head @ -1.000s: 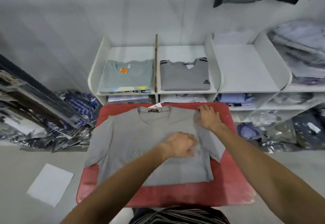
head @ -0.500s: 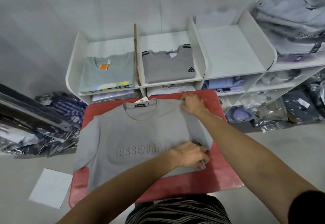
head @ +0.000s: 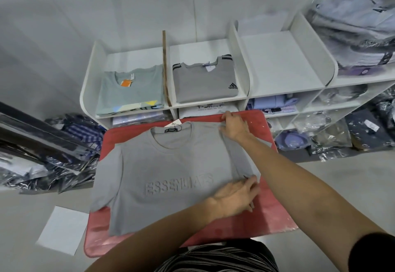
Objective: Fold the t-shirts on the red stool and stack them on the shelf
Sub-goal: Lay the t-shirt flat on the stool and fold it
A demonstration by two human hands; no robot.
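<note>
A grey t-shirt (head: 171, 171) with raised ESSENTIALS lettering lies face up on the red stool (head: 275, 214). Its right side is tucked under, leaving a straight folded edge; its left sleeve is still spread out. My right hand (head: 234, 125) pinches the shirt's right shoulder near the collar. My left hand (head: 237, 198) reaches across, fingers holding the folded right edge low on the shirt. Behind the stool stands the white shelf (head: 284, 66), with a folded grey-green shirt (head: 130, 92) and a folded grey Adidas shirt (head: 203, 83) in its two left top compartments.
The third top compartment holds nothing; bagged shirts (head: 354, 28) pile up at the far right. Lower shelves hold packaged shirts. Plastic-wrapped garments (head: 64, 150) lie on the floor at left and right. A white sheet (head: 62, 229) lies on the floor left of the stool.
The shirt's right side, sleeve included, has been folded under along a straight edge. My left hand slid from the chest down to the lower right edge. The camera shifted, so the lettering now shows.
</note>
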